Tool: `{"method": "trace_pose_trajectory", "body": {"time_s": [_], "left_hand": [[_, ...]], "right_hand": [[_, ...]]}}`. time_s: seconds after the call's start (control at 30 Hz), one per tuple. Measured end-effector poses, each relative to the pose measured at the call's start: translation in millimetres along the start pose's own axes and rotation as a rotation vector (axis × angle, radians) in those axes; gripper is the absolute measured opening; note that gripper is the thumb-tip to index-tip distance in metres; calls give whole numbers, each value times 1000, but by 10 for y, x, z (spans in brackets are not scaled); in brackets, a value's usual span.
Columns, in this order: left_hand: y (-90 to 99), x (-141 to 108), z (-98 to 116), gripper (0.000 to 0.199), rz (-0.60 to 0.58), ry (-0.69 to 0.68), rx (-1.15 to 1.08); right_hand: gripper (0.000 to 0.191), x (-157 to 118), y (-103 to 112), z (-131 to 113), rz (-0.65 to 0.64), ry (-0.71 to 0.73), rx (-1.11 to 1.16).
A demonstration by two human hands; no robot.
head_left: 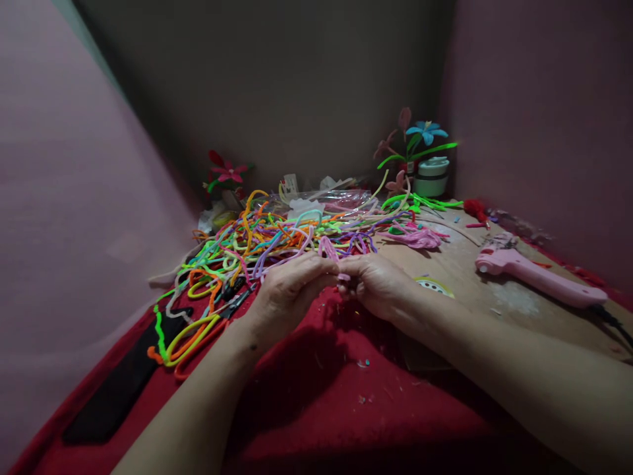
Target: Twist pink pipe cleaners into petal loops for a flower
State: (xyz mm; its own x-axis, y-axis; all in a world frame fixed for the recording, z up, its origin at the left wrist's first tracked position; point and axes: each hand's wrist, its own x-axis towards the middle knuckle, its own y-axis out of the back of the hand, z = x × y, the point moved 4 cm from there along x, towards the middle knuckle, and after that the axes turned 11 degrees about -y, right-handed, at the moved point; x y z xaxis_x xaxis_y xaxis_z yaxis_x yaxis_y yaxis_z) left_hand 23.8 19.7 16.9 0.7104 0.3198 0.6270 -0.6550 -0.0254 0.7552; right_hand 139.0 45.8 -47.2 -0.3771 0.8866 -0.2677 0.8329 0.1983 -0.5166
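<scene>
Over the red cloth [316, 396], my left hand [291, 285] and my right hand [383, 285] meet with their fingertips pinched together. Between them they hold a lilac-pink pipe cleaner piece [343, 278]; a bit of it pokes out below the fingers. Lilac loops [327, 247] rise just behind the fingertips, and I cannot tell whether they belong to the held piece. Beyond my left hand spreads a tangled heap of coloured pipe cleaners [277, 241]. Orange-handled scissors [232, 307] lie partly under that heap, beside my left wrist.
A pink glue gun [541, 274] rests on the brown board [459, 251] at right, its cord trailing off. A pink bundle [415, 236] and a white spool [434, 285] lie nearer. Pipe-cleaner flowers [428, 132] stand at the back by a pale cup [432, 177]. A black flat object [121, 382] lies left.
</scene>
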Motion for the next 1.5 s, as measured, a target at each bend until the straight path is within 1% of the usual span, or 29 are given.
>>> {"method": "trace_pose_trajectory", "body": {"time_s": [0.13, 0.2, 0.27, 0.33, 0.43, 0.53, 0.67, 0.77, 0.93, 1.03, 1.13, 1.2, 1.4, 1.5], "left_hand": [[99, -9, -19, 10, 86, 26, 78], [113, -21, -26, 10, 96, 19, 152], [97, -33, -33, 11, 59, 3, 238], [65, -45, -47, 12, -10, 1, 354], [18, -57, -76, 16, -110, 26, 528], [-13, -59, -88, 20, -158, 28, 613], [-42, -68, -101, 20, -183, 26, 621], [-56, -86, -108, 20, -202, 31, 606], [-84, -111, -92, 19, -230, 58, 662], [-120, -114, -65, 20, -251, 58, 725], [-143, -114, -49, 19, -244, 74, 735], [-144, -115, -47, 17, -237, 88, 735], [-146, -119, -62, 12, -245, 111, 744], [-153, -119, -63, 11, -225, 128, 738]], "right_hand": [[3, -21, -16, -27, -24, 8, -63], [4, -26, -23, -33, -17, 14, -82], [9, -27, -24, -33, -1, 23, -95], [11, -21, -20, -25, 4, 28, -105], [8, 5, -2, -1, -9, 28, -118], [9, 31, 20, 15, -14, 32, -152], [12, 21, 6, 5, -4, 35, -182], [13, -13, -8, -21, 32, 55, -231], [19, -67, -5, -79, 127, 199, -555], [24, -95, -25, -99, 162, 283, -662], [21, -124, -81, -113, 133, 391, -687], [21, -128, -103, -106, 116, 425, -692], [30, -97, -101, -69, 66, 471, -646], [28, -92, -93, -61, 73, 452, -627]]}}
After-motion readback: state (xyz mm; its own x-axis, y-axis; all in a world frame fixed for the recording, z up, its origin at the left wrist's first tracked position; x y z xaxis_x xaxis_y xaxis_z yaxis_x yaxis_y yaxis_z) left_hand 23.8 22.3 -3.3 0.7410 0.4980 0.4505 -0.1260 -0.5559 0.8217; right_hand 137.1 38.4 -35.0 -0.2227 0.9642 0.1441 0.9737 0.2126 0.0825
